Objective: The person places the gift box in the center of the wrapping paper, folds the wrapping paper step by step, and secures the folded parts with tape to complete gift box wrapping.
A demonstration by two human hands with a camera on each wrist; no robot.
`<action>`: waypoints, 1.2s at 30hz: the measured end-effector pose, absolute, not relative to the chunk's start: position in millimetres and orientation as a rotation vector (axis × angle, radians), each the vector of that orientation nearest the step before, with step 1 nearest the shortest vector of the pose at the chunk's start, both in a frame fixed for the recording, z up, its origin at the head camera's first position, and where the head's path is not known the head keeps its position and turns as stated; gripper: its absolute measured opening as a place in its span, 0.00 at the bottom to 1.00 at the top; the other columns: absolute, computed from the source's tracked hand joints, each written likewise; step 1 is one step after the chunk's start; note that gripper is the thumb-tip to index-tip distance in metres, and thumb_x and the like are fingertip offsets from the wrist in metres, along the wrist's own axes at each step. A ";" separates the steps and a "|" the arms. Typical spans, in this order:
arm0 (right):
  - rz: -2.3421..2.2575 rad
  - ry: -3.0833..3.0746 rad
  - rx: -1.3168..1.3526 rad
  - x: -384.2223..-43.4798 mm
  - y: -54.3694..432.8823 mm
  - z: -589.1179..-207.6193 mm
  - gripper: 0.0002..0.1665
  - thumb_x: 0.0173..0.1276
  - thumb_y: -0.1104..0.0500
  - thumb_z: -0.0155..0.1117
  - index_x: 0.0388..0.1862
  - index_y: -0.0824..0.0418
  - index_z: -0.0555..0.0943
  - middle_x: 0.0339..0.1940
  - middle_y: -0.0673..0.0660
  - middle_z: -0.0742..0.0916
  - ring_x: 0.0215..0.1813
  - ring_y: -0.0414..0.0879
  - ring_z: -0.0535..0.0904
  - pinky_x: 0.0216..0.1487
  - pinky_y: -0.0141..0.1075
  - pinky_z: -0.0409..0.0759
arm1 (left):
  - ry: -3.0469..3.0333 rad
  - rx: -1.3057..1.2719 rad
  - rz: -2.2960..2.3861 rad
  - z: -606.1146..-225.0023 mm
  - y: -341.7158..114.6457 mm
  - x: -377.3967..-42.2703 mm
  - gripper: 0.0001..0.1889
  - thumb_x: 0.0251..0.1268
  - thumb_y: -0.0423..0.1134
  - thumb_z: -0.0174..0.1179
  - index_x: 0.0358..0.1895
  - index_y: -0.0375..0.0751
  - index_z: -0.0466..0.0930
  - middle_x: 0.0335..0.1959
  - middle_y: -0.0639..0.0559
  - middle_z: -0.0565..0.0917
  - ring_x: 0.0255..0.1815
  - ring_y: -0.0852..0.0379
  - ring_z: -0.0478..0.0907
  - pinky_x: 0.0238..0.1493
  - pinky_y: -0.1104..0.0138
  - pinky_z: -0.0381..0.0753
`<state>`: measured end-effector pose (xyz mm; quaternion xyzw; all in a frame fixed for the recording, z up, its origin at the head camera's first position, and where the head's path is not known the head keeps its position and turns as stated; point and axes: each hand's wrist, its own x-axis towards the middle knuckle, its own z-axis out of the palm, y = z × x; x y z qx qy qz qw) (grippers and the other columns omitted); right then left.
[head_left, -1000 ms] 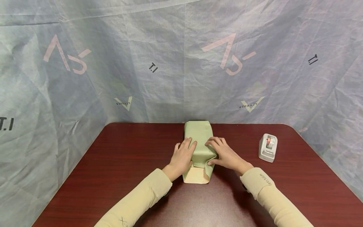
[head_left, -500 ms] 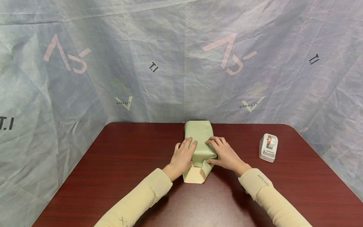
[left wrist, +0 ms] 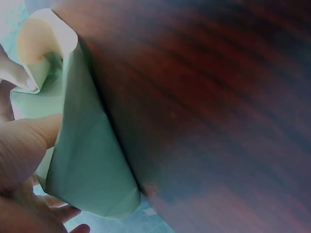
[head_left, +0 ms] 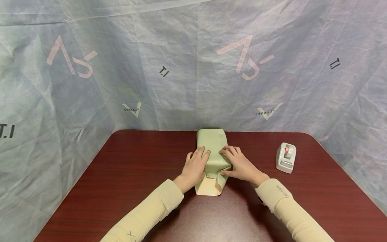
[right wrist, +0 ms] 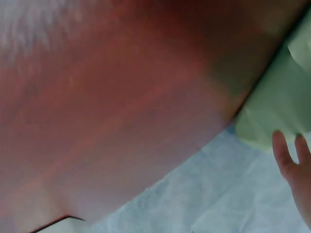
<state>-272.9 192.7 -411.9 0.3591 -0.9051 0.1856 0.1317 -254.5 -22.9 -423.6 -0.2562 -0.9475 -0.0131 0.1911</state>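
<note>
Where near end [head_left: 207,188] gapes, green paper package [head_left: 212,141] shows cream inside.

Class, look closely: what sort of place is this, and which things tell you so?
Probably a makeshift, screened-off work booth, though the wider room is hidden. Printed grey fabric sheeting hangs around a dark red wood-grain table, which bears a white tape dispenser and folded green paper.

A boxy parcel [head_left: 213,139] in pale green paper lies on the surface [head_left: 136,161], pointing away, its top smooth. At the near end, a cream-lined flap [head_left: 207,187] juts out, its right side creased inward at the right hand's [head_left: 241,165] thumb; the left hand [head_left: 194,167] rests on top.
</note>
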 end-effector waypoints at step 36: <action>0.184 -2.519 0.949 -274.6 187.0 -419.0 0.38 0.49 0.41 0.69 0.55 0.57 0.71 0.54 0.57 0.73 0.52 0.54 0.69 0.47 0.47 0.72 | -2.839 -0.701 -0.101 -412.5 -19.4 -251.4 0.35 0.61 0.55 0.55 0.68 0.44 0.56 0.70 0.41 0.57 0.71 0.46 0.54 0.60 0.50 0.62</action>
